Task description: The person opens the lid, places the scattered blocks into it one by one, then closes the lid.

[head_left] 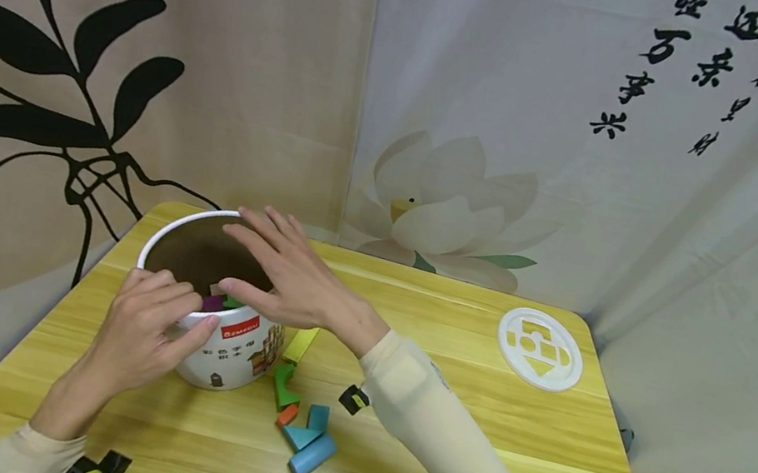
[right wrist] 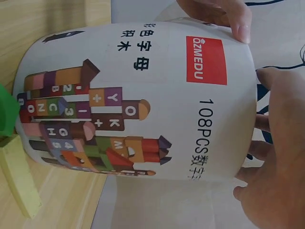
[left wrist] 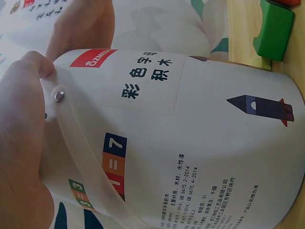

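A white bucket point(head_left: 212, 363) with printed pictures of blocks stands at the left of the wooden table. My left hand point(head_left: 141, 334) grips its near left rim, the thumb on the outer wall and the fingers bent over the edge. At the right rim is my right hand point(head_left: 299, 277), its fingers extended over the opening and the thumb spread apart. Inside the bucket a purple block point(head_left: 212, 304) and part of a green block point(head_left: 232, 302) show; the rest of the inside is hidden. The right wrist view shows the right fingers point(right wrist: 259, 148) partly hidden behind the rim.
Right of the bucket lie a yellow block point(head_left: 300, 345), a green curved block point(head_left: 284, 386), an orange-red block point(head_left: 287, 415), and several blue pieces, including a cylinder point(head_left: 312, 457). A white round lid point(head_left: 509, 352) with shaped cutouts rests at the table's far right. Printed curtains hang behind.
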The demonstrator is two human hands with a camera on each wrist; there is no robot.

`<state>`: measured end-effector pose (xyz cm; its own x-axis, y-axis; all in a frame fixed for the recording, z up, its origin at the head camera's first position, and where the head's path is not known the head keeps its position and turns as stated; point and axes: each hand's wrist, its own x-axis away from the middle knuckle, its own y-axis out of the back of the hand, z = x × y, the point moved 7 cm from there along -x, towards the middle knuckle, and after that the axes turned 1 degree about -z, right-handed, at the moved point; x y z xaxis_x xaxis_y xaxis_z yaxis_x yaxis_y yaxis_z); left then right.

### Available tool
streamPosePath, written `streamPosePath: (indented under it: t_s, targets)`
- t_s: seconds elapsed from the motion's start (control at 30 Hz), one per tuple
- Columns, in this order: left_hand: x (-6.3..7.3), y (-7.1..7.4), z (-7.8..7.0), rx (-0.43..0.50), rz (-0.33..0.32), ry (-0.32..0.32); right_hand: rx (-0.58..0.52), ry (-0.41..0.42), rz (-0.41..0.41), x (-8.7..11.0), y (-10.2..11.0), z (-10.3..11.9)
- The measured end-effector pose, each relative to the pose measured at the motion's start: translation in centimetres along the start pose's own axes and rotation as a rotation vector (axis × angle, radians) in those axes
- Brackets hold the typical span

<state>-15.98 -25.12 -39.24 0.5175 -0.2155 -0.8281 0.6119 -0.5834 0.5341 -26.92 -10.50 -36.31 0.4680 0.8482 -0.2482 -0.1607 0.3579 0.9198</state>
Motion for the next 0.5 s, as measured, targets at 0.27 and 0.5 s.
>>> streamPosePath:
  t_s: [0.27,0.5]
  targets:
    - [0.0,-0.1,0.0,-0.006,0.049,0.019,-0.047,-0.013,-0.093,4.2,0.6,-1.9]
    - [0.1,-0.2,0.2,-0.008,0.071,0.044,-0.053,-0.064,-0.151,8.6,-0.3,-4.2]
